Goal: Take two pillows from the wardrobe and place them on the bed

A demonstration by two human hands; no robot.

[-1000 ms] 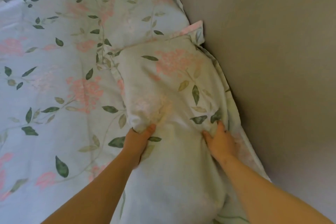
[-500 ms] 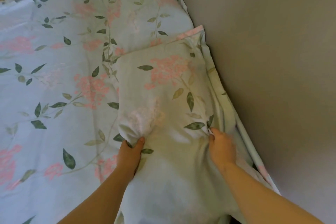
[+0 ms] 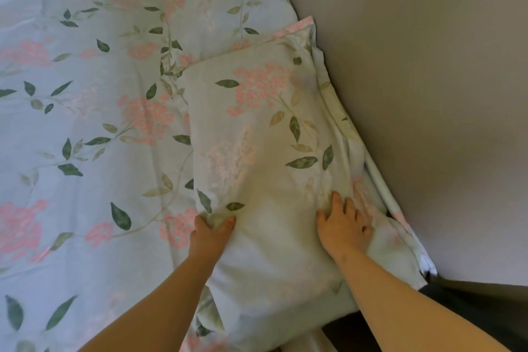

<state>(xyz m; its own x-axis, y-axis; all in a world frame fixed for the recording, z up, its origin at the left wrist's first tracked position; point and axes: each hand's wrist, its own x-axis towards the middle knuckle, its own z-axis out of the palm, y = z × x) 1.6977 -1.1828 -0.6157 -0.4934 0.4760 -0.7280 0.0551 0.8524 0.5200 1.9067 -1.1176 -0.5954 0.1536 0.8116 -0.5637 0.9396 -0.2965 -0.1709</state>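
Pillow on bed, left hand pinching its edge — right hand spread flat

Both forearms run off the bottom edge. The bed is cut off left and top. The pillow's right flap is tucked out of sight against the wall.

left hand pinching, right hand flat, splayed
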